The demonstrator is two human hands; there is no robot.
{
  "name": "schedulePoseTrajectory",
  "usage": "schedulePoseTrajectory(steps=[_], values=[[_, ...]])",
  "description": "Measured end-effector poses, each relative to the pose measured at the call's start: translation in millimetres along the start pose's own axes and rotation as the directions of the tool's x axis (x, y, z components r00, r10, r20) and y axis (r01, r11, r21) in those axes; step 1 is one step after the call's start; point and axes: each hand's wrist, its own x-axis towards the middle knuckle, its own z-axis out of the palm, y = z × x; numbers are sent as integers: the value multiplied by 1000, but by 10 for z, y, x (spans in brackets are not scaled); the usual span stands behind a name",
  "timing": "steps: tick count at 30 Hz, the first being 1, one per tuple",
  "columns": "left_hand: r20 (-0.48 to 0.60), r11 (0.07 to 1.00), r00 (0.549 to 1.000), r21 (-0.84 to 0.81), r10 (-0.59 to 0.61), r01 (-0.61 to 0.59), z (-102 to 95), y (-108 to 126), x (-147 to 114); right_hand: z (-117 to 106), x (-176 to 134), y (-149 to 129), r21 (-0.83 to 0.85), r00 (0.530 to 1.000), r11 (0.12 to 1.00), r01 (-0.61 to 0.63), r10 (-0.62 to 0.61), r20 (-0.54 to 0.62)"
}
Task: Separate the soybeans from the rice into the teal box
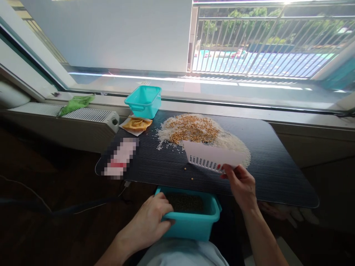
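Note:
My left hand (pixel 154 218) is closed over the left rim of a turquoise plastic bin (pixel 191 226), which rests against my lap below the table's front edge. Small dark green grains (pixel 186 202) cover the inside of that bin. In my right hand (pixel 242 184), pinched at its right end, is a white plastic piece with a row of slots (pixel 212 154). It stands tilted at the front of a spread pile of white rice (pixel 234 143), hiding part of it. Round yellow beans, apparently soybeans (pixel 191 129), lie on top of the rice. A few loose beans (pixel 192 178) lie nearer me.
The dark tabletop (pixel 277 170) stands against a window sill. At its back left are another turquoise bin (pixel 146 105) and a yellow folded item on white paper (pixel 137 125). A blurred-out object (pixel 121 157) lies front left. A green cloth (pixel 76 105) hangs over the radiator (pixel 97 114).

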Motion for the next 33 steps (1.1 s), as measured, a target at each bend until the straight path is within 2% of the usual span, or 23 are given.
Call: schedulePoseTrajectory(steps=[7, 9, 14, 17, 19, 21, 23, 26, 30, 33], values=[[-21, 1000, 1000, 29, 10, -10, -17, 9, -38, -151, -322, 32, -11, 983, 997, -82, 83, 163], [-25, 999, 1000, 34, 18, -17, -12, 6, -42, -95, -328, 22, 7, 986, 997, -71, 69, 150], [-65, 996, 997, 83, 35, -30, 35, 15, -32, 224, -202, 15, 49, 996, 998, -41, 36, 84], [-85, 996, 995, 88, 41, -34, 46, 25, -35, 278, -194, -13, 21, 983, 998, -65, 61, 174], [-78, 996, 996, 83, 41, -34, 36, 31, -42, 208, -223, -46, -10, 962, 997, -78, 78, 263], [-66, 996, 997, 78, 38, -33, 20, 36, -47, 93, -248, -80, -21, 952, 997, -68, 71, 297], [-61, 996, 997, 77, 43, -38, 8, 38, -43, -20, -242, -107, -14, 969, 999, -35, 38, 245], [-56, 996, 997, 80, 52, -48, 10, 39, -25, -127, -144, -118, -20, 998, 1000, 15, -13, 65], [-45, 995, 997, 85, 57, -53, 36, 51, -4, -147, 122, -86, -28, 979, 996, 80, -84, -187], [-46, 996, 998, 77, 38, -34, 53, 65, 5, -105, 325, -67, -12, 968, 992, 123, -123, -218]])
